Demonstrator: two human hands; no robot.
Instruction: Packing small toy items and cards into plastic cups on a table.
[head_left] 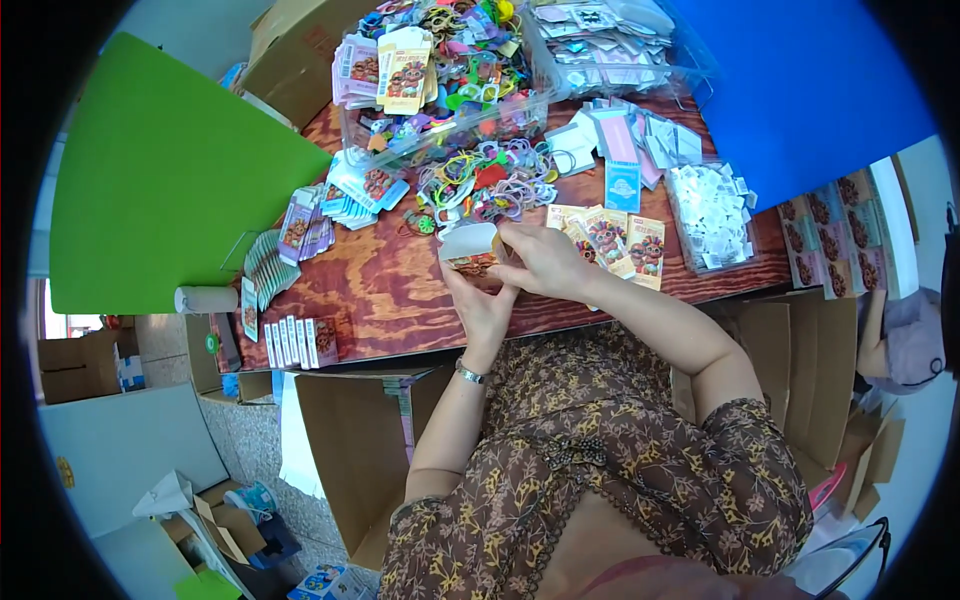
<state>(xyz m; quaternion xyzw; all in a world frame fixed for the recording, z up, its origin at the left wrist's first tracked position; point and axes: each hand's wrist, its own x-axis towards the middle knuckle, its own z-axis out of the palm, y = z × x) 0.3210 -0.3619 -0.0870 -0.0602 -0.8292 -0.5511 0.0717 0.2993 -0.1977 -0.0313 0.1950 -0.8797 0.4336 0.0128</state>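
Between both hands, near the table's front edge, is a small printed card box (468, 243), its pale inside showing at the top. My left hand (478, 312) grips it from below, fingers partly hidden behind it. My right hand (545, 262) pinches its right side, thumb toward the left hand. Whatever is inside the box cannot be made out. Just right of my right hand lie several yellow printed card boxes (645, 252), fanned out flat. Beyond the held box is a heap of colourful hair ties (490, 180), with a green round charm (426, 224) near it.
A clear bin of small colourful trinkets (450, 130) stands at the back, beside a bin of flat packets (600, 78). A tray of white packets (708, 215) is at right. Stacked card boxes (300, 342) line the left. Green (170, 180) and blue (810, 90) panels flank the table.
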